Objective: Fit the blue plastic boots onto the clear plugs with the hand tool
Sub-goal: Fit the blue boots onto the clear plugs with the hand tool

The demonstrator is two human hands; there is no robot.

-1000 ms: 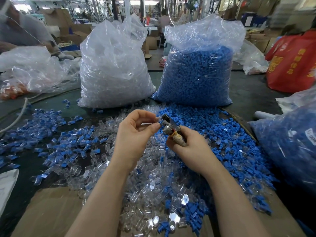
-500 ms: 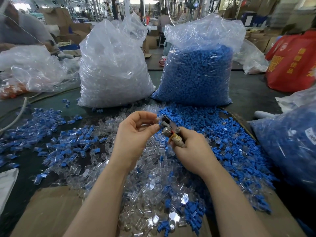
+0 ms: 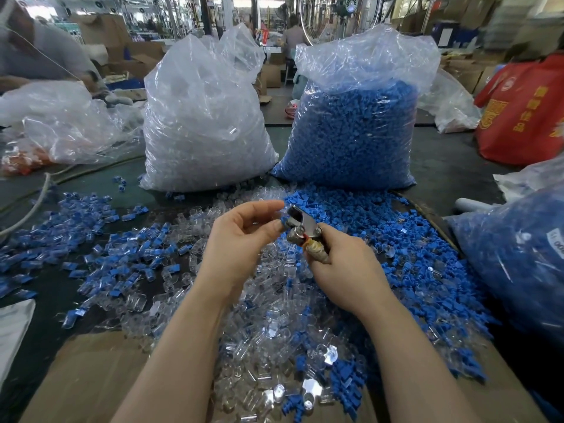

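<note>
We hold the hand tool [image 3: 302, 230] by its wrapped handle in our right hand [image 3: 345, 267] over the desk's middle, so our left hand [image 3: 241, 239], its grip narrow, can pinch a blue boot [image 3: 283, 222] at its metal head.

Factory assembly floor: bulk parts bags [image 3: 351, 132], cardboard cartons [image 3: 100, 29], other workers [image 3: 39, 53] at benches.

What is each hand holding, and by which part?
Right hand grips the hand tool by its wrapped handle. Left hand pinches a blue boot at the tool's head.
</note>
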